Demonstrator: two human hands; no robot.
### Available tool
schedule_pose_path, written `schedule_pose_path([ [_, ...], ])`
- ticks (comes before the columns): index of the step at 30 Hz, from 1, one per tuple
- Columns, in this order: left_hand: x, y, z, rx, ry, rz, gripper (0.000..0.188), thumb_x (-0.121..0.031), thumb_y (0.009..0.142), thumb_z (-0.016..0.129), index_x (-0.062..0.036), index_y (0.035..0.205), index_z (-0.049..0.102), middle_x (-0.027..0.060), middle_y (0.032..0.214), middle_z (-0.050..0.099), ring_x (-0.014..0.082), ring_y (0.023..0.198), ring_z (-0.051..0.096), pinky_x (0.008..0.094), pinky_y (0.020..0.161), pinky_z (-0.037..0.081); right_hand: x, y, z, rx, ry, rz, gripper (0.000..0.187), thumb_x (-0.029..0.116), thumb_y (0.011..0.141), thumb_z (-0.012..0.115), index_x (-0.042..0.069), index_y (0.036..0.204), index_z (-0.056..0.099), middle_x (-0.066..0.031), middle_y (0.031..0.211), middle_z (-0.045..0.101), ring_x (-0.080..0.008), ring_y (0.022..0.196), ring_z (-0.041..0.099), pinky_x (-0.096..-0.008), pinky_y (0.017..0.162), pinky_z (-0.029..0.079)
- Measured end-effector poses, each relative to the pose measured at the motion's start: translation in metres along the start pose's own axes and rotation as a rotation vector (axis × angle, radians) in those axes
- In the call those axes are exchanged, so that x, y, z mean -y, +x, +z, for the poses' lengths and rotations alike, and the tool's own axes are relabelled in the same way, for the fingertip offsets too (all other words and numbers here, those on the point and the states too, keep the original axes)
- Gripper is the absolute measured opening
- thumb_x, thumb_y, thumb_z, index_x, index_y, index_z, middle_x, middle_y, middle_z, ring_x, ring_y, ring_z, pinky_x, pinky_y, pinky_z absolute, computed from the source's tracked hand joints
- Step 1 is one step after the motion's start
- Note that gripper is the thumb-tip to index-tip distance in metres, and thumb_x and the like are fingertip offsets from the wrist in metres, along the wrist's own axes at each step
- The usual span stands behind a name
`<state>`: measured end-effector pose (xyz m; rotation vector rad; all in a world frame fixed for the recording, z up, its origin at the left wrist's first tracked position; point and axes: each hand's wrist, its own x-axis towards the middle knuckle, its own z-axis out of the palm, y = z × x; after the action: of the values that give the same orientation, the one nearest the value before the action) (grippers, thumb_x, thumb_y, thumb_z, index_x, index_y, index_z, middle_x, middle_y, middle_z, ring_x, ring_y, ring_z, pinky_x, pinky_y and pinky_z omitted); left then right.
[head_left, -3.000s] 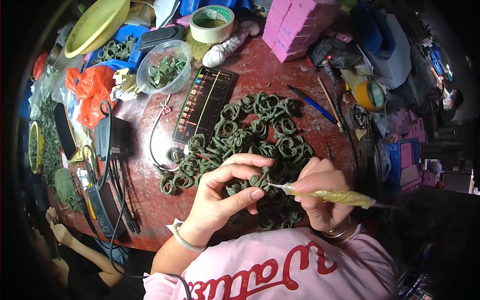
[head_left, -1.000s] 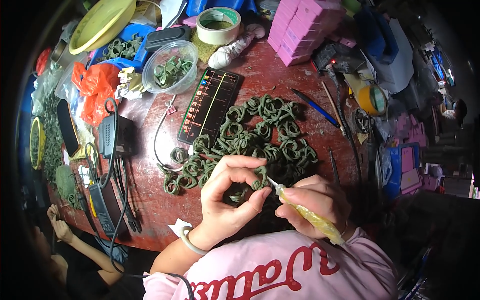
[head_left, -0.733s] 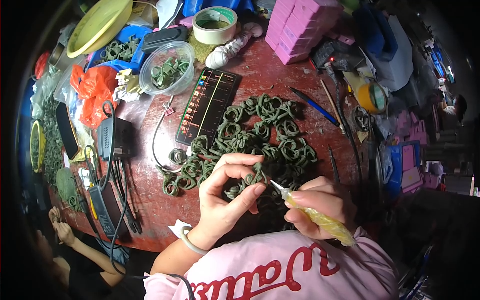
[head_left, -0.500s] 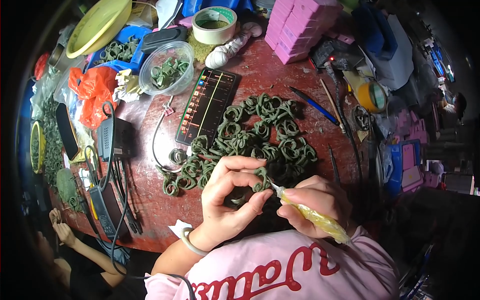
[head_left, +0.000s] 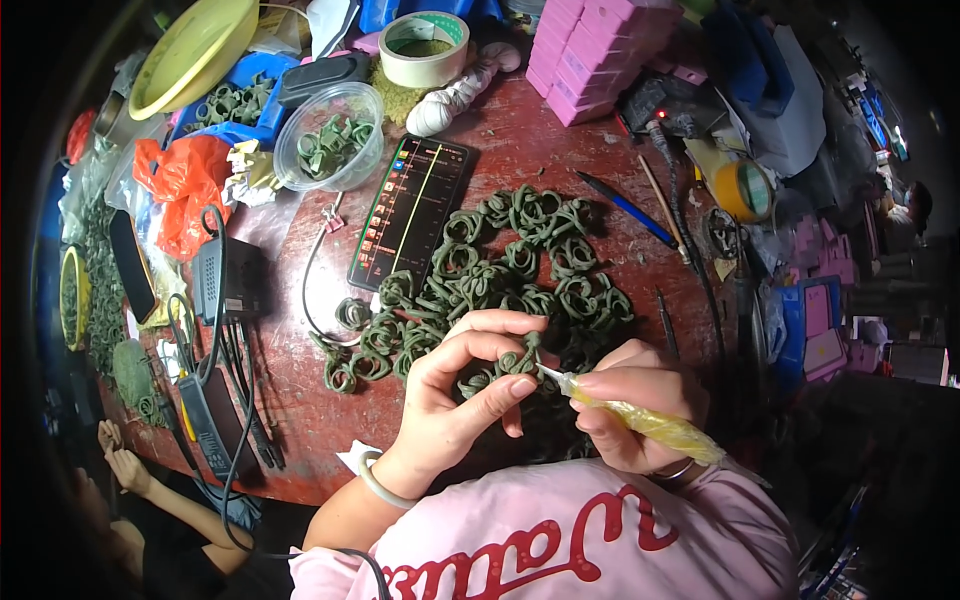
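Observation:
Between the thumb and fingers of my left hand [head_left: 448, 400] is a small dark green ring [head_left: 521, 362] with a coiled, flower-like top. My right hand [head_left: 645, 390] is closed round a slim tool [head_left: 665, 428] with a pale pointed tip and a yellow body wrapped in clear plastic. Its tip lies right beside the ring; whether they touch I cannot tell. Just beyond my hands, a heap of similar green rings [head_left: 485, 280] spreads over the red table, partly hidden by my fingers.
A lit phone [head_left: 412, 210] and a clear tub [head_left: 330, 135] of green pieces lie beyond the heap. Pink blocks [head_left: 590, 60] are stacked at the back. A blue pen [head_left: 628, 210] and a dark cable [head_left: 690, 230] are on the right. Another person's hands [head_left: 125, 462] show at lower left.
The ring in my left hand has turned and dropped slightly, its coiled top now showing more. My right hand and the tool have shifted a little to the right.

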<state>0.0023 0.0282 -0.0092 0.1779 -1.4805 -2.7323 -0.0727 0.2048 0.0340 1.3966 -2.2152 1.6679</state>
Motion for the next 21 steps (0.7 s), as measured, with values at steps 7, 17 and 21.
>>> schedule_pose_path([
  [7, -0.001, 0.001, 0.001, 0.074, -0.040, 0.059, 0.013, 0.003, 0.086, 0.065, 0.0019, 0.098, 0.060, 0.0200, 0.129, 0.051, 0.0210, 0.096, 0.065, 0.0216, 0.054, 0.058, -0.003, 0.002, 0.003, -0.010, 0.035, -0.110, 0.036, 0.011, 0.079, 0.079, 0.003, 0.108, 0.059, -0.0066, 0.085, 0.063, -0.0176, 0.066, 0.062, -0.0285, 0.055, 0.051],
  [17, -0.007, -0.001, -0.003, 0.074, -0.145, -0.174, 0.015, -0.012, 0.095, 0.059, -0.0003, 0.104, 0.061, 0.0181, 0.129, 0.054, 0.0147, 0.091, 0.063, 0.0219, 0.055, 0.055, -0.007, 0.001, -0.001, -0.066, 0.264, 0.170, 0.022, 0.009, 0.088, 0.068, 0.000, 0.107, 0.060, -0.0114, 0.100, 0.063, -0.0174, 0.078, 0.059, -0.0294, 0.068, 0.045],
  [21, -0.005, 0.000, 0.000, 0.069, -0.206, -0.179, 0.016, -0.017, 0.097, 0.055, -0.0021, 0.101, 0.060, 0.0206, 0.125, 0.055, 0.0193, 0.093, 0.064, 0.0208, 0.051, 0.053, -0.006, 0.003, -0.004, -0.061, 0.227, 0.189, 0.023, 0.010, 0.087, 0.070, 0.001, 0.106, 0.061, -0.0100, 0.097, 0.065, -0.0172, 0.076, 0.061, -0.0292, 0.067, 0.047],
])
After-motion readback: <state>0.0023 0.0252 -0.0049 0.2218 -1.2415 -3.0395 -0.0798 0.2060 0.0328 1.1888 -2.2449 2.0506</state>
